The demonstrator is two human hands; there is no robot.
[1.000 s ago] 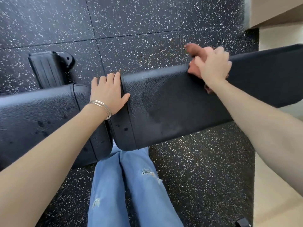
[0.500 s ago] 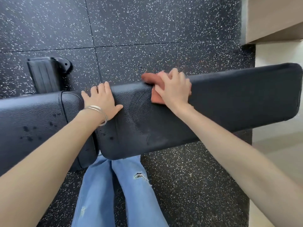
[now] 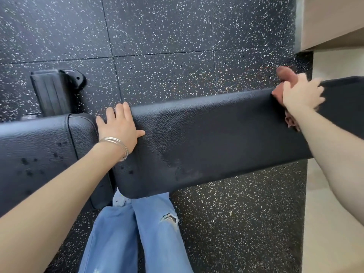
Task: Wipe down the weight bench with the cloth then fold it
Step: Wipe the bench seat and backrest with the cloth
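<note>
The black padded weight bench runs across the view, its long pad on the right and a shorter pad on the left. My right hand presses a reddish-brown cloth flat on the far right part of the long pad; most of the cloth is hidden under the hand, and a corner shows below the wrist. My left hand rests flat with straight fingers at the gap between the two pads, a thin bangle on its wrist. Wet drops mark the left pad.
Black speckled rubber floor tiles lie all around. A black bench foot with a wheel sits behind the left pad. My legs in blue jeans stand below the bench. A beige wall and pale floor are on the right.
My right hand slid the cloth from the middle of the long pad back to its far right part. My left hand stayed at the gap between the pads.
</note>
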